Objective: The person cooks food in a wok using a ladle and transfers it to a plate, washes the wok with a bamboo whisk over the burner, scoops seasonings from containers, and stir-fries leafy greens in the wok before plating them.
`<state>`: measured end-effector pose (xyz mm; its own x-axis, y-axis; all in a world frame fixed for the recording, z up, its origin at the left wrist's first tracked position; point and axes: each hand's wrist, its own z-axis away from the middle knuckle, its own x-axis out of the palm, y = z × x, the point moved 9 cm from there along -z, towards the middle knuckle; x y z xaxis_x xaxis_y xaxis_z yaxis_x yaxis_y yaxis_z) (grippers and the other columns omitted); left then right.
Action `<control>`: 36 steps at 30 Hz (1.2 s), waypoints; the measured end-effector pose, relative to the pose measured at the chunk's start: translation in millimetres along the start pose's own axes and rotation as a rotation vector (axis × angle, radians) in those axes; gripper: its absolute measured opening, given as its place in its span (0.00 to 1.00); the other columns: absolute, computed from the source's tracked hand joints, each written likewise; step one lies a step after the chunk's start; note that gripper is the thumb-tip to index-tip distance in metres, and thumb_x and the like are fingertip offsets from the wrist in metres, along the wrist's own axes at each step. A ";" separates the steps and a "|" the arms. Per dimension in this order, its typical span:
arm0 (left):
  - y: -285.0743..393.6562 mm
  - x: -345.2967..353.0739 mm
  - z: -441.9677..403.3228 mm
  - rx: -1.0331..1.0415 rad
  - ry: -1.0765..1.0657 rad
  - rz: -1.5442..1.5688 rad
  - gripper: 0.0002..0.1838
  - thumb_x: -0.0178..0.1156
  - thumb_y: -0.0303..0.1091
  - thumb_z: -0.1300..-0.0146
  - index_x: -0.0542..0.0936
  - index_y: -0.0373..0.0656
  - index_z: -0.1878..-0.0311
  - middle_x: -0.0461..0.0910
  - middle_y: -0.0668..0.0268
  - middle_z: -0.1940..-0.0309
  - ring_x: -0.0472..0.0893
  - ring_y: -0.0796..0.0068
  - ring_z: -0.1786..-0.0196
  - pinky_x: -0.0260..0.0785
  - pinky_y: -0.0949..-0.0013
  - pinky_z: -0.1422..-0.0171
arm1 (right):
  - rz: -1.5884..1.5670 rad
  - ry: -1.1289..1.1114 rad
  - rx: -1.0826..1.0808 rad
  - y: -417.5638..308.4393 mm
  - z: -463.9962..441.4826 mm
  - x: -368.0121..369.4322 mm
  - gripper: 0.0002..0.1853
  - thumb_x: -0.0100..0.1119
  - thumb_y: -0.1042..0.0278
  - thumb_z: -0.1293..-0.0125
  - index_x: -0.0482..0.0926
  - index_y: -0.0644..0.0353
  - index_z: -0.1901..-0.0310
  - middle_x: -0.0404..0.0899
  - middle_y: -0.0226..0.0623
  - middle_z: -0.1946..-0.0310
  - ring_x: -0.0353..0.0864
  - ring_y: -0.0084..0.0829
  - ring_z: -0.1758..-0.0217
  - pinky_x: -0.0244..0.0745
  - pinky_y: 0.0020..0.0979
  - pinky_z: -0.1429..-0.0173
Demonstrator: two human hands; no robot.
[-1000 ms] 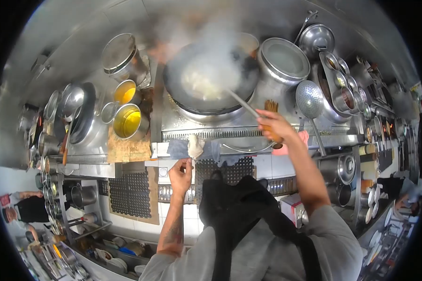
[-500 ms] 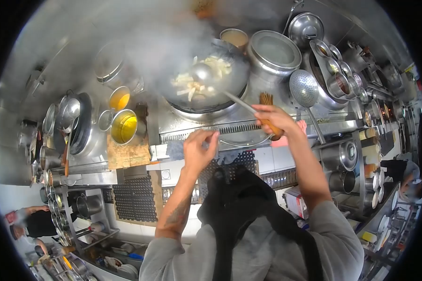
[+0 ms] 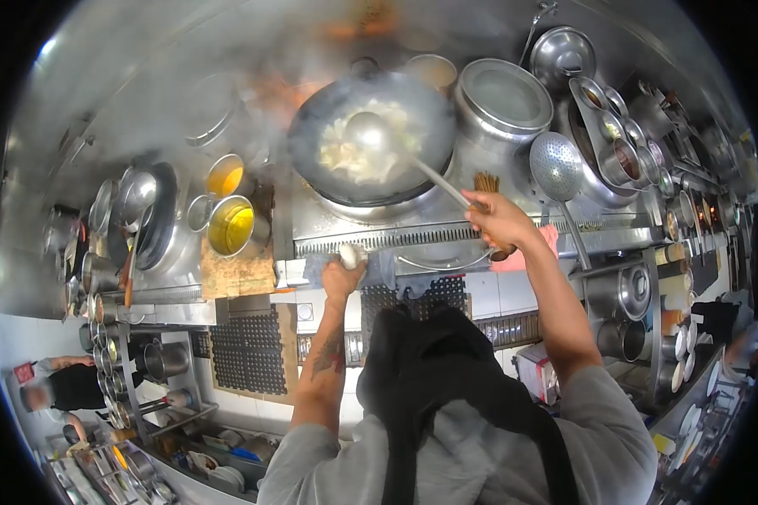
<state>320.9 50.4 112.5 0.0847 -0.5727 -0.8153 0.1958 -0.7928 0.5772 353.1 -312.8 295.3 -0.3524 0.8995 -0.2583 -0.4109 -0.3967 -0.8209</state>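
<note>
My right hand (image 3: 499, 220) is closed around the wooden handle of a long ladle (image 3: 434, 175). Its round bowl rests among pale, chopped pieces of food (image 3: 349, 162) in a dark wok (image 3: 316, 109). Steam blurs the food, so its kind is unclear. At the counter's front edge, left of the ladle, my left hand (image 3: 339, 278) is closed on a small white rounded object (image 3: 349, 255); I cannot make out what it is. A blue-grey cloth (image 3: 381, 268) lies right beside that hand. Behind my right hand stands a bamboo brush (image 3: 486, 183).
A perforated skimmer (image 3: 556, 167) and a large lidded pot (image 3: 505, 97) stand right of the wok. Metal jugs of yellow liquid (image 3: 236, 227) sit on a board at left. A pink cloth (image 3: 526, 251) hangs under my right wrist. Another person (image 3: 63, 389) is at far left.
My left hand has lowered to the counter edge and now has a white object in its grip. The wok shows more clearly as steam thins. The ladle stays in the food.
</note>
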 end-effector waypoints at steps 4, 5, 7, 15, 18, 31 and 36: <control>-13.8 8.4 10.4 -0.253 -0.128 0.231 0.28 0.70 0.52 0.51 0.84 0.31 0.62 0.85 0.44 0.64 0.85 0.48 0.59 0.77 0.53 0.51 | 0.811 0.466 -0.435 -22.0 -42.3 21.3 0.31 0.59 0.68 0.32 0.65 0.51 0.28 0.75 0.32 0.79 0.75 0.22 0.78 0.73 0.28 0.76; -10.4 7.1 21.6 -0.231 -0.153 0.411 0.25 0.63 0.47 0.42 0.81 0.31 0.53 0.84 0.47 0.63 0.85 0.53 0.62 0.78 0.54 0.54 | 0.598 0.422 -0.330 -30.0 -37.1 31.9 0.30 0.59 0.67 0.31 0.66 0.50 0.28 0.76 0.31 0.76 0.74 0.22 0.79 0.74 0.29 0.76; 0.7 1.4 59.3 -0.380 -0.264 0.880 0.25 0.59 0.45 0.38 0.77 0.33 0.47 0.83 0.49 0.62 0.85 0.56 0.64 0.79 0.56 0.56 | 0.184 0.212 -0.203 -2.6 -36.1 36.2 0.30 0.59 0.67 0.31 0.66 0.49 0.28 0.77 0.30 0.75 0.73 0.21 0.79 0.74 0.29 0.75; 5.8 -33.5 160.3 -0.593 -0.445 1.584 0.29 0.48 0.35 0.38 0.65 0.40 0.32 0.77 0.43 0.48 0.81 0.61 0.60 0.79 0.63 0.55 | 0.759 0.459 -0.483 -1.7 -17.1 -9.1 0.30 0.59 0.68 0.31 0.66 0.50 0.28 0.77 0.28 0.75 0.74 0.19 0.78 0.75 0.29 0.75; 45.6 -31.5 141.5 -0.487 -0.582 1.600 0.32 0.47 0.32 0.41 0.63 0.37 0.31 0.75 0.41 0.43 0.82 0.56 0.52 0.79 0.60 0.48 | 0.696 0.451 -0.407 -6.8 -32.7 39.8 0.30 0.58 0.68 0.32 0.65 0.52 0.28 0.77 0.32 0.77 0.78 0.23 0.76 0.77 0.32 0.74; 26.7 -64.2 145.6 -0.567 -0.511 1.378 0.21 0.56 0.32 0.32 0.70 0.33 0.39 0.81 0.50 0.61 0.83 0.61 0.65 0.80 0.62 0.61 | 0.513 0.434 -0.243 -24.7 -34.1 -3.0 0.30 0.59 0.70 0.32 0.65 0.54 0.28 0.76 0.33 0.77 0.77 0.22 0.78 0.74 0.30 0.75; 37.1 -65.5 147.7 -0.549 -0.573 1.507 0.26 0.49 0.28 0.37 0.67 0.31 0.35 0.81 0.45 0.53 0.84 0.59 0.59 0.81 0.61 0.55 | -0.608 -0.031 0.065 15.9 -13.2 58.3 0.30 0.59 0.71 0.31 0.65 0.54 0.28 0.77 0.33 0.72 0.70 0.20 0.78 0.69 0.27 0.78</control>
<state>178.3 27.7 193.9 0.1836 -0.7869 0.5891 0.5769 0.5715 0.5836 337.1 -264.3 260.4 -0.0624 0.9630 0.2622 -0.5962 0.1748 -0.7836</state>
